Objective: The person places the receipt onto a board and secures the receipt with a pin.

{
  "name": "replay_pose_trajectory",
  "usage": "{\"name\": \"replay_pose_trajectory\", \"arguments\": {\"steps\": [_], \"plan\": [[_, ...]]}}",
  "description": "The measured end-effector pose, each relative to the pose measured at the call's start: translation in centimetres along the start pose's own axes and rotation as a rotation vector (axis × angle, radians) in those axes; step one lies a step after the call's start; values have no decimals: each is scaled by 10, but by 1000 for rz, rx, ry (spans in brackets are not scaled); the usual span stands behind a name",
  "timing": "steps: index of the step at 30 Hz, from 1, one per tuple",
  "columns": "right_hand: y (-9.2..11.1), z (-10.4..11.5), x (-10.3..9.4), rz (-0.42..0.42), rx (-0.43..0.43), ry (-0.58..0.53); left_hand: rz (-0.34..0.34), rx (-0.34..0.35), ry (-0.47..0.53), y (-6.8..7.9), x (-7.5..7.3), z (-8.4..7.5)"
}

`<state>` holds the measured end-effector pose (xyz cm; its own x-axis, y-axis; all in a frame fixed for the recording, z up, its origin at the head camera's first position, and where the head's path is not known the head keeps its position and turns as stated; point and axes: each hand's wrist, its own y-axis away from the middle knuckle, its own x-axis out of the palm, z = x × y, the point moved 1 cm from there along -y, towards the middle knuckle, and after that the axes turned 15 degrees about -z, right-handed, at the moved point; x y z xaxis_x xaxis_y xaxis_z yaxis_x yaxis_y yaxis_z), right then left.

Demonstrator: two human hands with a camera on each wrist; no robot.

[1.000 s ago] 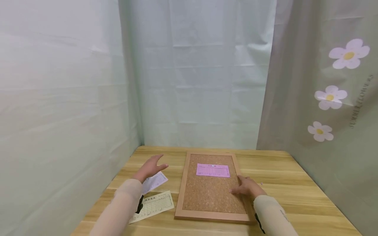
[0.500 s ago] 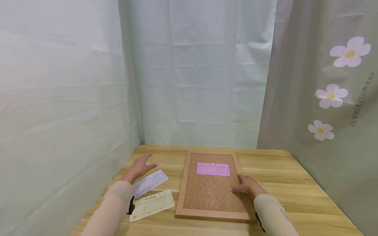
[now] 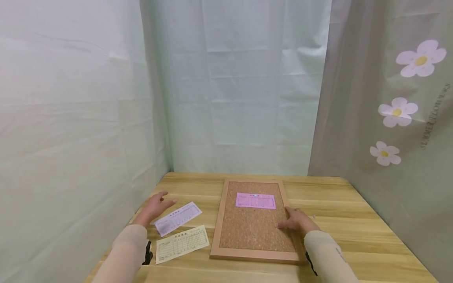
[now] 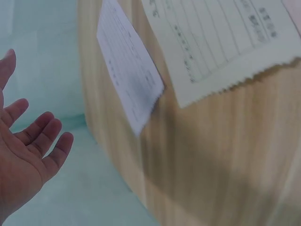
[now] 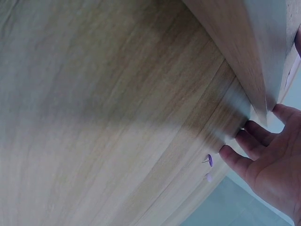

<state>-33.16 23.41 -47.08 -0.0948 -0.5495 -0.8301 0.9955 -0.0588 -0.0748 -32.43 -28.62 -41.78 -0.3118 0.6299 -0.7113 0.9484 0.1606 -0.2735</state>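
My left hand (image 3: 153, 208) hovers at the table's left side, fingers spread and nothing in them. Beside it a lavender printed slip (image 3: 178, 218) lies on the table. A pale yellow slip (image 3: 182, 244) lies nearer. My right hand (image 3: 299, 222) holds the right side of a wood-framed corkboard (image 3: 257, 232), thumb over the cork and fingers along the frame's outer side. On the upper cork sits a pink slip (image 3: 255, 201), with a small pale spot at its top edge that looks like a pin head. In the left wrist view the left palm is bare.
Right of the board, a purple push pin (image 5: 210, 160) and a paler one (image 5: 209, 177) lie on the wooden table (image 3: 357, 239), close to my right fingertips. Curtains (image 3: 244, 98) stand around the table's back and sides.
My left hand has moved left and slightly down, off the lavender slip, which now shows whole, as does the yellow slip. The right hand keeps its place on the corkboard.
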Motion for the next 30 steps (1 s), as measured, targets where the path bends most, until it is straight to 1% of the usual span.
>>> {"name": "replay_pose_trajectory", "arguments": {"steps": [6, 11, 13, 16, 18, 21, 26, 27, 30], "plan": [[0, -1, 1, -1, 18, -14, -13, -62, -19, 5, -4, 17], [2, 0, 0, 0, 25, -32, -18, -113, -8, 10, -7, 24], [1, 0, 0, -1, 27, -35, -23, -121, -1, 11, -8, 26], [2, 1, -1, -3, 26, -32, -33, -115, -1, 12, -9, 31], [1, 1, -1, -4, 24, -30, -35, -114, 0, 11, -9, 37], [0, -3, 2, -5, 30, -41, -31, -137, -1, 13, -9, 47], [-2, -7, 5, -17, 29, -55, -20, -160, -25, 19, -11, 60], [-2, -6, 5, -18, 28, -55, -31, -160, -34, 20, -11, 61], [1, -3, 2, -14, 24, -48, -34, -169, -41, 20, -10, 64]]}}
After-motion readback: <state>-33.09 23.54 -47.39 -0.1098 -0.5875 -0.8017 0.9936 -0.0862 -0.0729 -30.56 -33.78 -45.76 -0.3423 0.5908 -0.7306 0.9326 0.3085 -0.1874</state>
